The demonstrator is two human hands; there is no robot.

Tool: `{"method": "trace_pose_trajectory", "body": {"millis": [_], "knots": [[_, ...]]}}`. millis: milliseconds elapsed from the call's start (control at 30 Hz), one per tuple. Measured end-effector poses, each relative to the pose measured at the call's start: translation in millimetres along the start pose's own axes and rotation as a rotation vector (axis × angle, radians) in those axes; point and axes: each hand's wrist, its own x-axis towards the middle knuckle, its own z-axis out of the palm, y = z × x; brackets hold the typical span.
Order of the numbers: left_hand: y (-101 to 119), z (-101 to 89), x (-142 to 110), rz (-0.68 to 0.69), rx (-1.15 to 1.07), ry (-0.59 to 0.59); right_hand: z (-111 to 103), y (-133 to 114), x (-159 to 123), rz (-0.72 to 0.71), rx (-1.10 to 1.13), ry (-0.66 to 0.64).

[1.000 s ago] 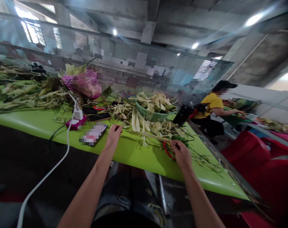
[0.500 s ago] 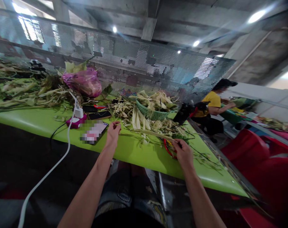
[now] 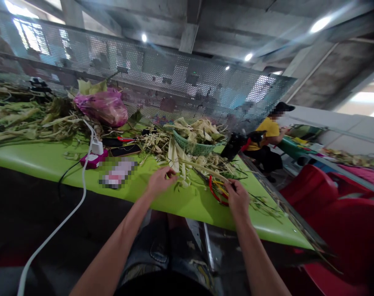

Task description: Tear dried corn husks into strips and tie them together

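My right hand (image 3: 238, 198) pinches the end of a long, pale green plant stalk (image 3: 207, 169) between thumb and fingertips. The stalk reaches up and left over the scraps. Just below it, red-handled scissors (image 3: 212, 190) lie on the green table, partly hidden by stems and my fingers. My left hand (image 3: 161, 181) hovers over the table beside small pale plant scraps (image 3: 183, 181). Its fingers are bent, with a gap between thumb and forefinger, and I see nothing held in them. Behind, a green plastic basket (image 3: 193, 146) holds pale, wilted leaves.
To the left lie a phone (image 3: 118, 172), a dark phone (image 3: 125, 150), a magenta power adapter (image 3: 93, 159) with a white cable, and a pink plastic bag (image 3: 102, 107). A perforated metal screen (image 3: 137, 78) backs the table. Red chairs (image 3: 310, 189) and a seated person (image 3: 268, 131) are at right.
My left hand has moved right, away from the phone towards the scraps, and its pinch has loosened. My right hand still holds the stalk. The whole view has shifted slightly.
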Motion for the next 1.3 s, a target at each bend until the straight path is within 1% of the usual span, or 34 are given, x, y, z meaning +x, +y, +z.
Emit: {"method": "trace_pose_trajectory", "body": {"millis": [33,67,133,200,300,367,400,467,533,633,733,833,900,933,967,1000,1067,1100,1133,1167,1200,1233,1300], "knots": [[3.9,5.1,-1.8,0.028,0.067,-0.070,0.0,-1.1,0.0,0.011,-0.011,0.010],[7.4,10.6,-3.4,0.043,0.135,-0.114,-0.1,-2.5,-0.1,0.023,-0.022,0.018],[13.3,22.5,-5.7,0.061,0.258,-0.158,-0.3,-5.4,-0.6,0.033,-0.041,0.020],[18.6,35.1,-7.3,0.075,0.325,-0.199,-0.8,-7.8,-1.3,0.032,-0.049,0.017],[28.3,52.3,-10.6,0.123,0.304,-0.305,-1.7,-9.7,-2.2,0.027,-0.050,0.007],[35.6,59.7,-13.5,0.217,0.230,-0.389,-2.3,-9.7,-2.5,0.034,-0.044,0.005],[38.7,61.7,-14.8,0.254,0.205,-0.410,-2.6,-9.6,-2.5,0.043,-0.031,0.002],[42.3,63.0,-15.4,0.263,0.221,-0.387,-3.2,-9.1,-2.6,0.067,0.008,-0.001],[41.4,63.0,-11.9,0.227,0.300,-0.356,-3.4,-9.0,-2.8,0.087,0.054,-0.006],[34.7,66.1,0.9,0.207,0.431,-0.377,-3.5,-9.7,-3.0,0.097,0.090,-0.016],[33.0,70.5,14.6,0.200,0.500,-0.387,-4.1,-10.4,-2.2,0.110,0.118,-0.021],[44.9,65.2,18.7,0.239,0.492,-0.380,-6.7,-10.8,1.1,0.115,0.112,-0.023],[58.7,53.9,17.2,0.259,0.381,-0.430,-9.4,-12.0,5.8,0.082,0.032,-0.005],[65.6,46.6,17.1,0.248,0.315,-0.444,-10.7,-13.3,9.2,0.054,-0.019,0.003],[71.8,38.7,18.2,0.245,0.253,-0.427,-11.8,-15.4,13.3,0.020,-0.067,0.006],[76.4,30.8,21.2,0.256,0.201,-0.364,-12.6,-18.3,18.2,-0.020,-0.105,-0.003],[79.5,17.3,33.4,0.281,0.138,-0.177,-13.3,-27.0,30.0,-0.117,-0.153,-0.055],[77.7,12.6,42.0,0.281,0.120,-0.106,-13.1,-32.5,36.7,-0.173,-0.165,-0.092],[73.9,9.6,51.5,0.275,0.107,-0.071,-12.5,-38.6,43.7,-0.233,-0.168,-0.123],[68.6,8.4,61.1,0.250,0.098,-0.073,-11.6,-45.0,51.0,-0.289,-0.166,-0.152],[62.4,8.8,70.2,0.209,0.092,-0.112,-10.2,-51.6,58.3,-0.337,-0.165,-0.177],[55.9,10.4,78.1,0.164,0.078,-0.173,-8.5,-58.0,65.5,-0.373,-0.165,-0.196],[44.1,15.7,88.9,0.084,0.008,-0.359,-3.8,-69.4,79.4,-0.411,-0.163,-0.211]]}}
